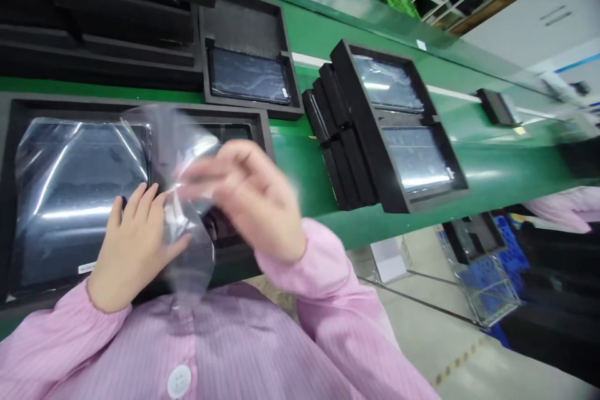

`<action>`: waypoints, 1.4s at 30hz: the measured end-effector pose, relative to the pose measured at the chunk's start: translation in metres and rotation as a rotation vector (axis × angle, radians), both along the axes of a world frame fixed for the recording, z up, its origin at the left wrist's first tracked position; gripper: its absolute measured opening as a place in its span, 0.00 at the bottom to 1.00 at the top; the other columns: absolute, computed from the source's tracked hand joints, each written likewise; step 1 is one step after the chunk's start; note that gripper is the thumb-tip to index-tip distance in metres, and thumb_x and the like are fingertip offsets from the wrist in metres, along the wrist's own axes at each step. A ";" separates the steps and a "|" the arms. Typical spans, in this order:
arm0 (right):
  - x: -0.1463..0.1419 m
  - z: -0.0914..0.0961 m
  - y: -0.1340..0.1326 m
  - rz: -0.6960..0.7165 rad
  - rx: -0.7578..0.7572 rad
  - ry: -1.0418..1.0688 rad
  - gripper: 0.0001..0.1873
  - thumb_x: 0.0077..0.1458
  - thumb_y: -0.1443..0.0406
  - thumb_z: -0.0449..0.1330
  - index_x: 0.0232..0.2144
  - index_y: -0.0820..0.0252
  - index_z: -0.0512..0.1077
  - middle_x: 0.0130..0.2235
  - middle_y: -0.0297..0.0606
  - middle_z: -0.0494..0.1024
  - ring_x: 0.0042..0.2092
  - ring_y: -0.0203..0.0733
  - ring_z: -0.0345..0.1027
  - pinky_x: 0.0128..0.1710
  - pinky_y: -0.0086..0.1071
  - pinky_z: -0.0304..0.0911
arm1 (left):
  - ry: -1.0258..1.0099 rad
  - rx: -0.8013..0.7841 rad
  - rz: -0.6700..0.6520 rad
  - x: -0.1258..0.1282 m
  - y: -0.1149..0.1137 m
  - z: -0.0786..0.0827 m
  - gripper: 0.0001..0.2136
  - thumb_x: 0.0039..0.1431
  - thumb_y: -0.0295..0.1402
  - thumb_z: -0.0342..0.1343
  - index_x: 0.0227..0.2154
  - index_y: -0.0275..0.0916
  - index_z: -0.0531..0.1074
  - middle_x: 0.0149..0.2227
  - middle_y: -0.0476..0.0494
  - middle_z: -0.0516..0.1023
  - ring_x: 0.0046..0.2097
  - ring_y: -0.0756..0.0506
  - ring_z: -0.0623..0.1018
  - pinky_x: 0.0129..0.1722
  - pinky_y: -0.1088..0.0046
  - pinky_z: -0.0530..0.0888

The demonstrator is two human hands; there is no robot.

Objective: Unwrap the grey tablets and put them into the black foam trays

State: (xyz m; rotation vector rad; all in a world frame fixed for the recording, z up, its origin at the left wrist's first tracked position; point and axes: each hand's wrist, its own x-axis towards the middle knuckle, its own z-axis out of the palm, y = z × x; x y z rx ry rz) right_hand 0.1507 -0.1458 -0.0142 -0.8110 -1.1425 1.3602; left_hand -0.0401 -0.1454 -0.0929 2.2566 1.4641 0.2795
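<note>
My right hand [255, 200] pinches a clear plastic film [190, 244], blurred by motion, that hangs down in front of my chest. With fingers spread, my left hand [135, 244] lies on the right part of a flat dark screen panel [75, 181] and close beside the film. Glossy transparent wrapping covers this panel, and a small white label [87, 267] shows near its lower edge. The panel rests in the left part of a black foam tray [267, 137]. The tray's right compartment is partly hidden behind the film and my right hand.
Another black tray [248, 15] behind holds a wrapped panel [248, 75]. To the right, a tilted tray [398, 194] with two wrapped panels leans by stacked black pieces [344, 137]. Large black foam trays [117, 25] are stacked back left. A person's pink sleeve [562, 207] shows far right.
</note>
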 end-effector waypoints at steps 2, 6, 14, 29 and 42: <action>0.036 -0.004 0.019 -0.280 0.025 -0.183 0.15 0.63 0.57 0.56 0.50 0.51 0.62 0.53 0.39 0.76 0.52 0.43 0.75 0.55 0.44 0.70 | 0.095 0.067 -0.076 0.000 0.005 0.003 0.33 0.57 0.43 0.50 0.60 0.22 0.62 0.65 0.19 0.61 0.69 0.26 0.55 0.67 0.42 0.47; 0.094 -0.029 0.015 -0.630 0.058 -0.477 0.19 0.61 0.61 0.58 0.55 0.51 0.64 0.54 0.41 0.75 0.54 0.45 0.73 0.57 0.44 0.68 | 0.225 0.157 -0.182 0.006 0.013 0.005 0.35 0.55 0.43 0.50 0.60 0.18 0.61 0.64 0.16 0.62 0.67 0.24 0.58 0.65 0.42 0.54; 0.074 -0.089 -0.066 -0.492 0.013 -1.292 0.18 0.61 0.65 0.56 0.52 0.64 0.72 0.63 0.56 0.66 0.63 0.58 0.61 0.61 0.56 0.60 | 0.111 -0.025 -0.020 0.041 0.015 0.002 0.36 0.55 0.44 0.50 0.58 0.14 0.61 0.64 0.13 0.58 0.70 0.26 0.53 0.67 0.46 0.54; 0.074 -0.099 -0.054 -0.619 0.003 -1.301 0.26 0.60 0.51 0.53 0.47 0.67 0.75 0.59 0.61 0.70 0.60 0.60 0.64 0.61 0.59 0.58 | -1.054 -0.663 0.274 0.062 0.007 0.038 0.32 0.58 0.30 0.55 0.64 0.36 0.50 0.31 0.49 0.77 0.29 0.50 0.75 0.37 0.69 0.72; -0.033 0.008 0.056 -0.121 -0.078 -0.202 0.20 0.46 0.54 0.70 0.37 0.58 0.73 0.33 0.33 0.78 0.39 0.44 0.76 0.38 0.36 0.73 | -1.187 -0.433 0.237 -0.093 0.061 0.091 0.19 0.57 0.32 0.57 0.53 0.37 0.72 0.46 0.42 0.81 0.51 0.40 0.78 0.54 0.58 0.74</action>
